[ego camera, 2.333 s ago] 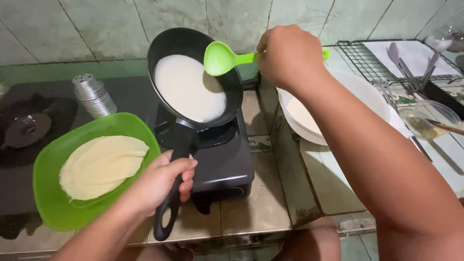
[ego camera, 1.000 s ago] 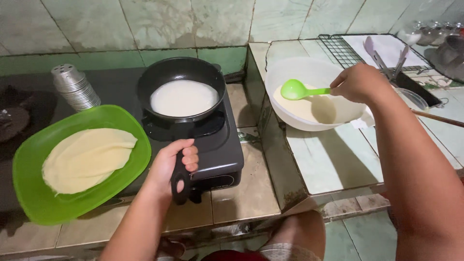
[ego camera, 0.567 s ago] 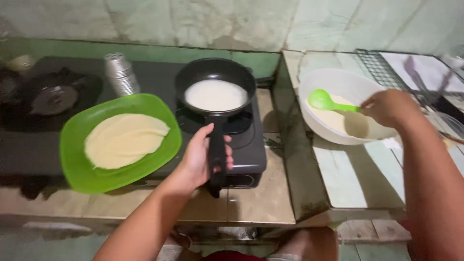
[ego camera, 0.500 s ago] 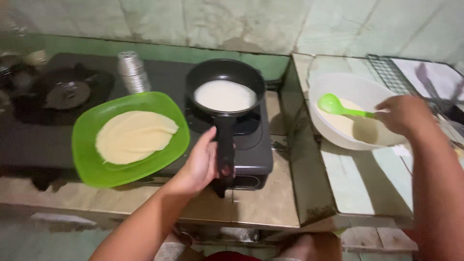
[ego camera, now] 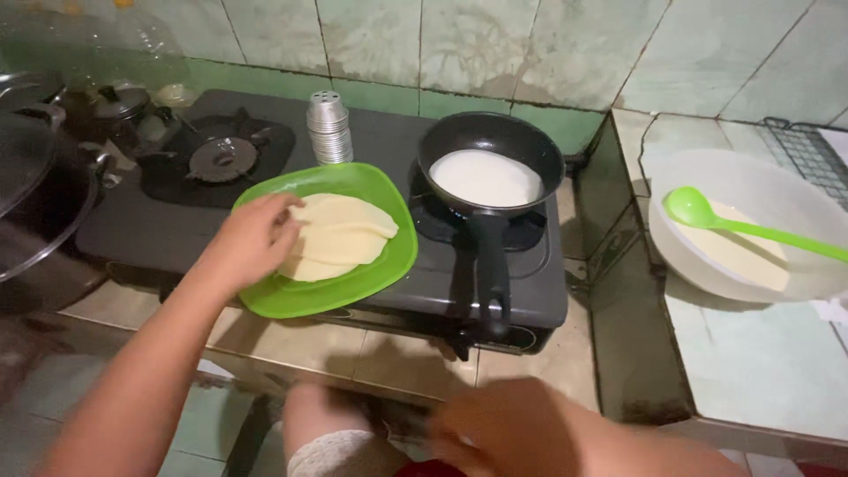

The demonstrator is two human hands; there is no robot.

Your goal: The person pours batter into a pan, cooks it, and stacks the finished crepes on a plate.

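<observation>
Left hand: the left hand (ego camera: 246,240) lies flat on the near-left part of the thin pale crepes (ego camera: 340,237), fingers spread and pressing on them — nothing is clenched or pinched.
Right hand: the right hand (ego camera: 508,430) sits low at the bottom of the view, blurred, below the front edge of the counter; it touches none of the cookware, and whether it is curled or slack cannot be told.
Crepes: a small stack, folded over at the right side, lying in the green plate (ego camera: 389,261).
Green plate: it rests at the front edge of the black stove (ego camera: 115,231), between its 2 burners, with its near rim hanging over the stove's front edge.
Frying pan: the black pan (ego camera: 491,150) stands on the right burner with a round layer of white batter (ego camera: 486,177) spread over its bottom; its handle points toward the front edge of the stove — no hand is on it.
White bowl: the bowl (ego camera: 751,190) stands on the tiled counter to the right of the stove, with pale batter in it.
Ladle: a green ladle (ego camera: 742,225) lies in the bowl, scoop toward the stove, handle running off over the right rim.
Metal moulds: a stack of small metal cups (ego camera: 329,128) stands near the back edge of the stove, just behind the plate.
Left burner: the bare burner (ego camera: 216,155) lies at the back left of the stove.
</observation>
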